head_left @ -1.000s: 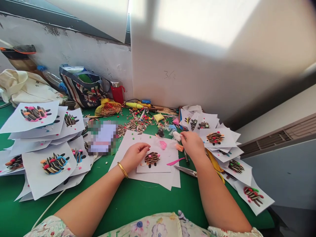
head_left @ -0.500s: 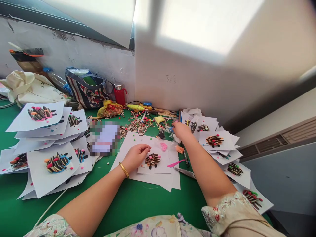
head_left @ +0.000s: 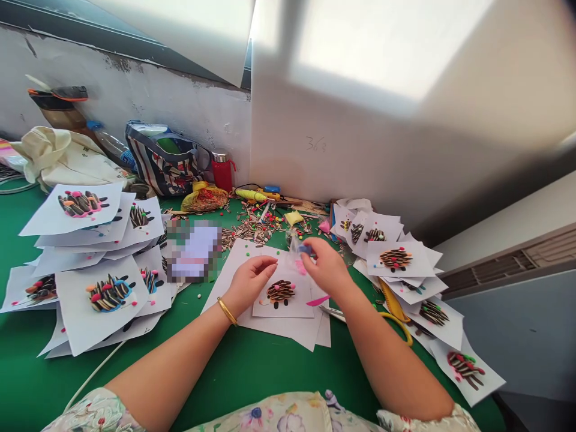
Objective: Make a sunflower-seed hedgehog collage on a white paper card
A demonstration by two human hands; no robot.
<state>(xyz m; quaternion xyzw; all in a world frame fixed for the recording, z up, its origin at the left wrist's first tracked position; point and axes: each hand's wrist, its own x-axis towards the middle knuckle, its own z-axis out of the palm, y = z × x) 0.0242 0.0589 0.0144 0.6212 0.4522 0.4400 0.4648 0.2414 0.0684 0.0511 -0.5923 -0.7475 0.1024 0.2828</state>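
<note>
My right hand [head_left: 327, 268] holds a small blue lump of modelling clay [head_left: 305, 248] in a clear plastic wrapper, pinched between thumb and fingers above the white sheets [head_left: 229, 264]. Over the left part of those sheets is my left hand [head_left: 252, 281], thumb and fingertips drawn together; anything between them is too small to make out. Just below my hands lies a white card [head_left: 265, 309] bearing a hedgehog figure [head_left: 281, 292] made of striped sunflower seeds with pink dots and black feet. Pink clay [head_left: 300, 267] and a pink plastic knife [head_left: 317, 301] lie near my right hand.
Piles of seed-picture cards stand left [head_left: 96, 306] and right [head_left: 389, 259]. Loose sunflower seeds [head_left: 247, 225] and coloured bits lie behind the sheets. Yellow-handled scissors [head_left: 396, 306] are partly under my right forearm. A phone [head_left: 197, 249], red bottle [head_left: 222, 171] and striped bag [head_left: 164, 159] sit left of centre.
My right hand has come back from the far right toward the sheets, now with the wrapped blue clay in it. My left hand stays nearly in place. The view has shifted slightly.
</note>
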